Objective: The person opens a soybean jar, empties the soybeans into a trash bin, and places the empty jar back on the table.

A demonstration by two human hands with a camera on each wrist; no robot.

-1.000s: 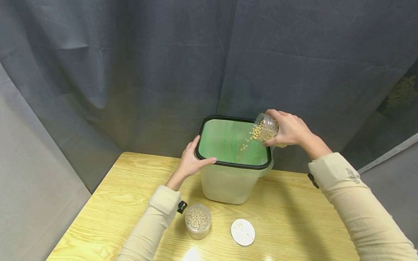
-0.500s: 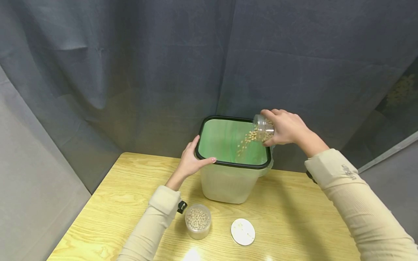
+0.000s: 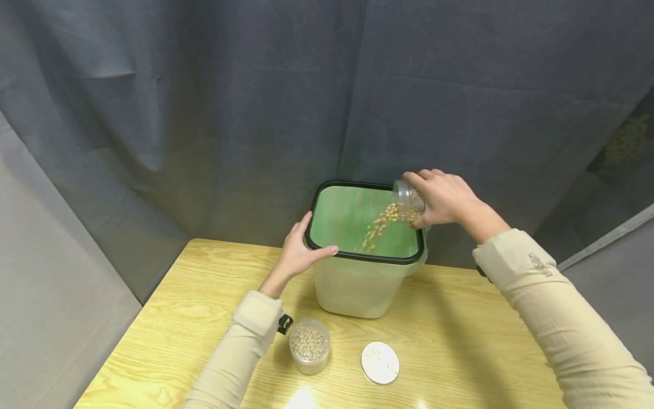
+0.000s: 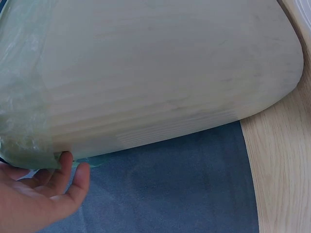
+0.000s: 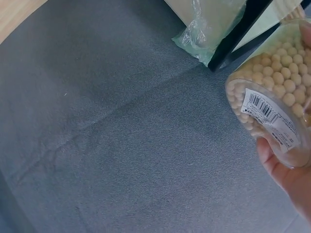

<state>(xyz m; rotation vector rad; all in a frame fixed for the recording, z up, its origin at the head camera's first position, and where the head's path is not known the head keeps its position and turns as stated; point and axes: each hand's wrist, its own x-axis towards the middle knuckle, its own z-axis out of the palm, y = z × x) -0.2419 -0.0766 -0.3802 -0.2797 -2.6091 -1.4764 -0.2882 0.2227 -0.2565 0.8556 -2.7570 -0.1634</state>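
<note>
A whitish trash bin (image 3: 352,292) with a black rim and a green plastic liner (image 3: 342,213) stands upright on the table. My left hand (image 3: 297,254) holds its left front corner, thumb on the rim; in the left wrist view the fingers (image 4: 77,182) are curled against the outer side. My right hand (image 3: 445,199) grips a clear plastic jar (image 3: 407,196), tilted mouth-down over the bin's right side. Soybeans (image 3: 376,228) stream from it into the bin. Many beans still fill the jar (image 5: 284,82), which bears a barcode label (image 5: 271,119) on its base.
A second clear jar (image 3: 309,345) of beans, without a lid, stands in front of the bin, near my left sleeve. Right of it a white round lid (image 3: 380,363) lies on the wooden table (image 3: 214,295). A dark grey curtain (image 3: 255,113) hangs close behind the bin.
The right hand has shifted slightly left and tipped the jar further down. The falling beans have grown from a few into a thick stream. The left hand and bin have stayed put.
</note>
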